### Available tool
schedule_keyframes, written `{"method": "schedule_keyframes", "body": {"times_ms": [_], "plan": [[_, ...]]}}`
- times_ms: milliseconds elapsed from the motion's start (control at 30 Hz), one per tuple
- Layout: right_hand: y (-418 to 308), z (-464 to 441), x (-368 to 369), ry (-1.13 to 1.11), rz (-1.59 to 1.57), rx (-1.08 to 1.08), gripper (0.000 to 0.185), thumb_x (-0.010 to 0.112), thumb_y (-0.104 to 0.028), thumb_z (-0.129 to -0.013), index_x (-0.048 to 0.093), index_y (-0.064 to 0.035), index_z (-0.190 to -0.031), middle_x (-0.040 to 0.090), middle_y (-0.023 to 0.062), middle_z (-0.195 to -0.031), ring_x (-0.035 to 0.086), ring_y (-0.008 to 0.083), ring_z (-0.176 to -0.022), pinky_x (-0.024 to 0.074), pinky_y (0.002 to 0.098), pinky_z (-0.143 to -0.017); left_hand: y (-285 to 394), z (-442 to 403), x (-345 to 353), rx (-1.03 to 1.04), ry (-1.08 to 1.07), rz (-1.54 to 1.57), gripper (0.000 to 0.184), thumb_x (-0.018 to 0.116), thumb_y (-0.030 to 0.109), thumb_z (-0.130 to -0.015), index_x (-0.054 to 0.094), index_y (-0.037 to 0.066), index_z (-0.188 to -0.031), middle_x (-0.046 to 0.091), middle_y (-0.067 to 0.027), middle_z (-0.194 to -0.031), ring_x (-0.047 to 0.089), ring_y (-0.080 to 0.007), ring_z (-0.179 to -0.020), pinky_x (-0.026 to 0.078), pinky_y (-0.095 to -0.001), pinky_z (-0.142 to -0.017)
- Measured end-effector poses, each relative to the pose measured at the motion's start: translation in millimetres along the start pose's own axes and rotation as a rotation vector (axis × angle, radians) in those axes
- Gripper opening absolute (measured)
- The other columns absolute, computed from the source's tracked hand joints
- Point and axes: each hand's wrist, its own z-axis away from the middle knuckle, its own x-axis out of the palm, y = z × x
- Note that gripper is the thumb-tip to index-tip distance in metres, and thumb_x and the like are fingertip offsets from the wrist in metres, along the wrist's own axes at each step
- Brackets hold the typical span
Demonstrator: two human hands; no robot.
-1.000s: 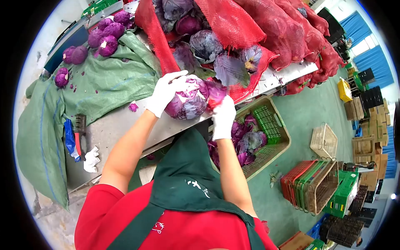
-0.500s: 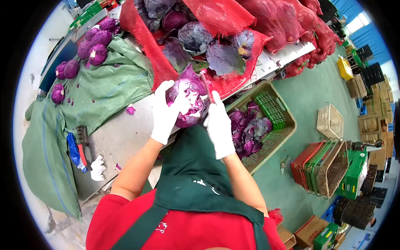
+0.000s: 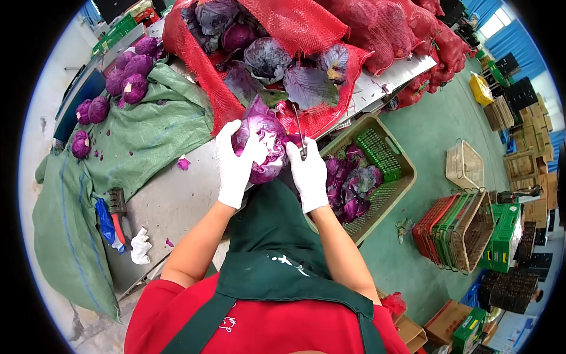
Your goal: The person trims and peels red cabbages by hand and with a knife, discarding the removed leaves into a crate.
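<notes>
My left hand (image 3: 234, 168), in a white glove, is closed on the left side of a red cabbage (image 3: 263, 127), its cut, pale-streaked face showing. Wrapped around a knife (image 3: 297, 123), my gloved right hand (image 3: 310, 180) is just right of the cabbage. The thin blade points up and away from me, and the handle is mostly hidden in the fingers. A bit of purple leaf shows between the right thumb and the cabbage. Just beyond is an opened red mesh bag (image 3: 227, 97) with several cabbages and loose dark leaves.
A plastic crate (image 3: 402, 192) with purple leaves stands low at the right. Trimmed cabbages (image 3: 135, 87) rest on a green woven sack (image 3: 141, 121) to the left. A red-handled tool (image 3: 119, 221) and white crumpled cloth (image 3: 140, 246) lie on the metal table (image 3: 171, 203). Full red mesh bags (image 3: 383, 35) are stacked beyond.
My right hand has shifted slightly down, and the knife blade has moved off the cabbage's edge and now stands apart to its right. My left hand still holds the cabbage.
</notes>
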Motion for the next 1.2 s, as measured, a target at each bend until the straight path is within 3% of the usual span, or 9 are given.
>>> {"method": "schedule_keyframes", "body": {"times_ms": [167, 367, 400, 467, 533, 733, 867, 1000, 1200], "plan": [[49, -27, 9, 0.093, 0.174, -0.141, 0.03, 0.059, -0.031, -0.095, 0.063, -0.0012, -0.092, 0.065, 0.0187, -0.084, 0.064, 0.0354, -0.077, 0.0489, 0.0426, -0.071, -6, -4, -4, -0.002, -0.023, 0.074, 0.043, 0.073, 0.018, -0.089, 0.057, 0.001, -0.125, 0.058, -0.0145, -0.126, 0.054, -0.0268, -0.121, 0.04, -0.0375, -0.107], [95, -21, -26, 0.239, 0.399, 0.003, 0.03, 0.056, -0.033, -0.095, 0.067, -0.0051, -0.096, 0.067, 0.021, -0.092, 0.065, 0.0403, -0.088, 0.0508, 0.0473, -0.078, -33, -15, -41, -0.119, -0.234, 0.394, 0.047, 0.065, 0.016, -0.094, 0.051, 0.002, -0.136, 0.054, -0.0113, -0.135, 0.05, -0.021, -0.126, 0.035, -0.0341, -0.111], [97, -23, -40, 0.117, 0.47, 0.237, 0.032, 0.059, -0.033, -0.094, 0.065, -0.0049, -0.109, 0.068, 0.0203, -0.096, 0.065, 0.0399, -0.092, 0.0516, 0.0468, -0.08, -38, -16, -47, -0.147, -0.292, 0.45, 0.047, 0.064, 0.017, -0.095, 0.05, 0.002, -0.137, 0.053, -0.0114, -0.137, 0.05, -0.0205, -0.126, 0.035, -0.0337, -0.111], [92, -20, -39, 0.377, 0.469, -0.08, 0.046, 0.064, -0.031, -0.092, 0.057, -0.005, -0.129, 0.069, 0.0183, -0.103, 0.065, 0.0377, -0.098, 0.052, 0.0447, -0.083, -44, -18, -48, -0.103, -0.312, 0.412, 0.048, 0.063, 0.018, -0.096, 0.05, 0.002, -0.139, 0.053, -0.0114, -0.138, 0.05, -0.0201, -0.126, 0.035, -0.0331, -0.111], [8, -14, -45, 0.167, 0.304, -0.171, 0.065, 0.069, -0.031, -0.09, 0.044, -0.0064, -0.145, 0.069, 0.0151, -0.109, 0.066, 0.0312, -0.103, 0.0519, 0.0394, -0.088, -37, -16, -45, -0.057, -0.351, 0.406, 0.047, 0.061, 0.015, -0.096, 0.049, 0.003, -0.14, 0.053, -0.0111, -0.138, 0.049, -0.0199, -0.127, 0.035, -0.033, -0.112], [1, -34, -7, -0.352, -0.064, -0.153, 0.035, 0.065, -0.032, -0.089, 0.069, -0.0079, -0.115, 0.071, 0.0145, -0.1, 0.069, 0.03, -0.094, 0.0528, 0.0378, -0.084, -47, -24, -43, -0.016, -0.396, 0.385, 0.047, 0.063, 0.016, -0.095, 0.052, 0.004, -0.139, 0.053, -0.0115, -0.14, 0.049, -0.0219, -0.129, 0.034, -0.0334, -0.112], [-7, -31, 7, -0.125, 0.426, -0.318, 0.024, 0.061, -0.027, -0.087, 0.07, -0.0065, -0.097, 0.069, 0.0161, -0.085, 0.068, 0.0343, -0.083, 0.0534, 0.044, -0.075, -49, -26, -47, -0.009, -0.416, 0.336, 0.045, 0.062, 0.018, -0.096, 0.053, 0.004, -0.138, 0.054, -0.0111, -0.139, 0.049, -0.0211, -0.129, 0.035, -0.0331, -0.112], [36, -58, 18, 0.062, 0.284, -0.269, 0.027, 0.055, -0.028, -0.088, 0.068, -0.0048, -0.091, 0.067, 0.0199, -0.082, 0.066, 0.0397, -0.081, 0.0522, 0.0472, -0.076, -43, -37, -48, -0.113, -0.477, 0.448, 0.047, 0.063, 0.021, -0.096, 0.053, 0.003, -0.138, 0.054, -0.0092, -0.139, 0.049, -0.0205, -0.129, 0.034, -0.0333, -0.112], [116, -38, -85, 0.127, 0.206, 0.166, 0.031, 0.056, -0.025, -0.09, 0.068, -0.0003, -0.104, 0.069, 0.0225, -0.092, 0.067, 0.0384, -0.089, 0.0523, 0.0443, -0.081, -66, -49, -56, -0.082, -0.517, 0.448, 0.05, 0.063, 0.019, -0.095, 0.05, 0.002, -0.14, 0.054, -0.0112, -0.137, 0.049, -0.021, -0.128, 0.035, -0.0343, -0.112]]}}
